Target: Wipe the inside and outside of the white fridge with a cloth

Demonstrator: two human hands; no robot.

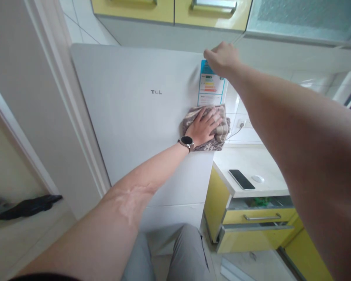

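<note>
Against the white refrigerator door (128,117), my left hand (203,127) presses a folded brown and beige patterned cloth (220,134). Its fingers are spread flat over the cloth, and a dark round watch (186,141) sits on that wrist. Up at the door's top right corner is my right hand (222,58), closed with its fingers curled over the edge; the fingertips are hidden behind it. A blue and white energy label (209,88) is stuck on the door between the two hands, partly covered by the right one.
Yellow upper cabinets (210,13) hang above the refrigerator. To the right, a white counter (260,160) carries a phone (241,179) and a white mouse-shaped item (257,178). Yellow drawers (254,238) stand partly pulled out below. A door frame (61,97) borders the left side.
</note>
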